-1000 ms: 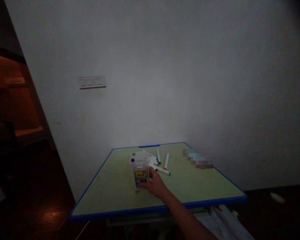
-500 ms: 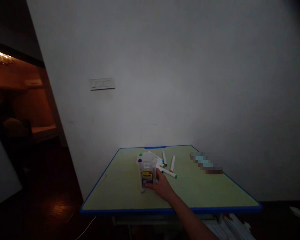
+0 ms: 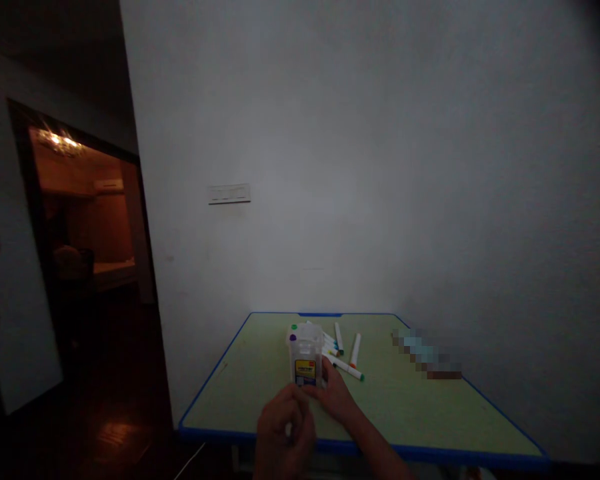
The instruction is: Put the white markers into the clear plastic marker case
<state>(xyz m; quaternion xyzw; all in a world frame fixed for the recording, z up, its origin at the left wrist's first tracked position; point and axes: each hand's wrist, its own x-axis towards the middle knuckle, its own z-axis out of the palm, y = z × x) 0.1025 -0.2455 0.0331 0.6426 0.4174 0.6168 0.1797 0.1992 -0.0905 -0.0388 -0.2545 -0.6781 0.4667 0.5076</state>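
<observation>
A clear plastic box (image 3: 306, 350) with a yellow and blue label stands on the table. Inside it, at the left side, are a marker with a purple cap (image 3: 293, 338) and one with a green cap (image 3: 294, 327). My right hand (image 3: 336, 392) is wrapped round the box's lower right side. In front of the box is my left hand (image 3: 286, 427), its fingers curled together; whether anything is between them is too dark to tell. Several white markers (image 3: 347, 367) lie loose just right of and behind the box.
The pale green table (image 3: 420, 407) has a blue edge and stands against a grey wall. A blurred-out flat object (image 3: 425, 353) lies at its right side. A switch panel (image 3: 229, 194) is on the wall, and a doorway opens at the left.
My left hand has come into view from below, in front of the box. My right hand still holds the box. The whole view has shifted, with the table lower and further right.
</observation>
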